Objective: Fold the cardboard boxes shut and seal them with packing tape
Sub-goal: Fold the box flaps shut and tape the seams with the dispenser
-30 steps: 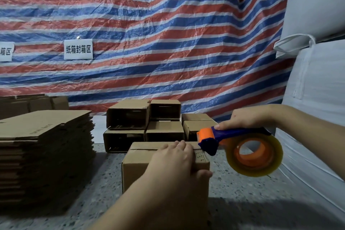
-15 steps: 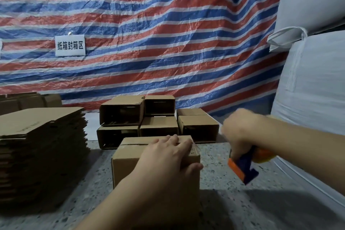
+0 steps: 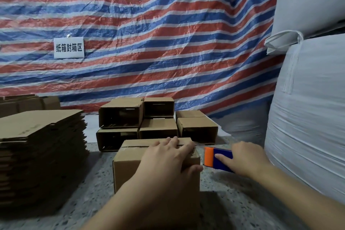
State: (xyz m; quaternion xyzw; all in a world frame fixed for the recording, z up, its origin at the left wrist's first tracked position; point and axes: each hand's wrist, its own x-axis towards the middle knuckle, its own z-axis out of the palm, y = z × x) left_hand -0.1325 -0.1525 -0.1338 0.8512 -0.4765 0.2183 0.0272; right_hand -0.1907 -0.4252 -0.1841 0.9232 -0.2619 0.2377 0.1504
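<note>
Since a moment ago the right hand (image 3: 246, 157) has brought the tape gun (image 3: 218, 158) down beside the box (image 3: 130, 166); before, it was swinging in a blur farther to the right, head tilted downward, and a second ago it was held above the box's right end with the whole tape roll showing. Now only the orange edge and blue body show, and the roll is hidden behind the hand. The left hand (image 3: 168, 157) has stayed flat on the box.

The box stands on the speckled tabletop (image 3: 97, 192) with its long axis running left to right and its closed flaps facing up, the seam running along the top.

Left of the box is a stack of flat cardboard (image 3: 39, 151). Behind the box stand several open boxes (image 3: 121, 115). On the box, the left hand lies with fingers spread and straight, pressing the top near the right end, thumb hanging over the near edge. Just right of the box, the tape gun's orange edge sits close to its right end, pointing at it. The right hand grips the gun, forefinger stretched along the blue body.
</note>
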